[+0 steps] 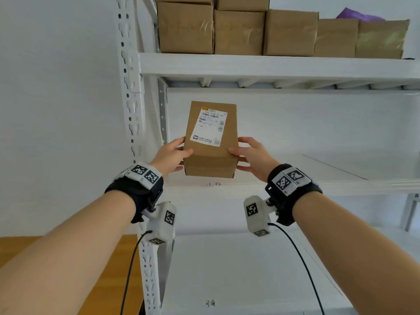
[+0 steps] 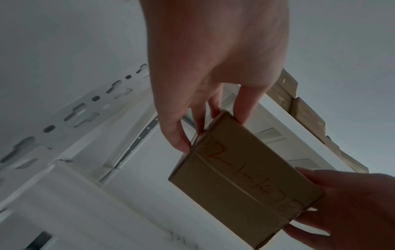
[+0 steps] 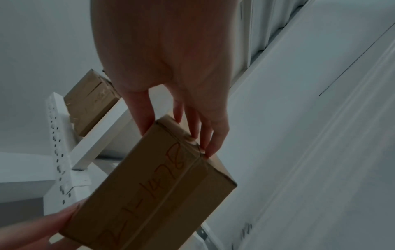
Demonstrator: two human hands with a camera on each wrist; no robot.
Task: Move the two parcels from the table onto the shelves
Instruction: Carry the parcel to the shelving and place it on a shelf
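A brown cardboard parcel (image 1: 211, 142) is being held between both hands in front of the middle shelf (image 1: 341, 185) of a white metal shelving unit. The parcel's left side is being gripped by the left hand (image 1: 172, 153), with the thumb laid on the top face and the fingers (image 2: 177, 135) curled under the edge. Its right side is being gripped likewise by the right hand (image 1: 252, 155), whose fingers (image 3: 210, 135) are being pressed along the taped seam. A white shipping label (image 1: 210, 126) is being shown on the parcel's upper face; orange handwriting (image 2: 252, 179) is being shown on its underside. Whether the parcel is resting on the middle shelf or being held just above it cannot be told. Above the parcel, a row of taped cardboard boxes (image 1: 238, 30) is being kept on the upper shelf (image 1: 272, 64), with a purple bag (image 1: 359, 15) behind them.
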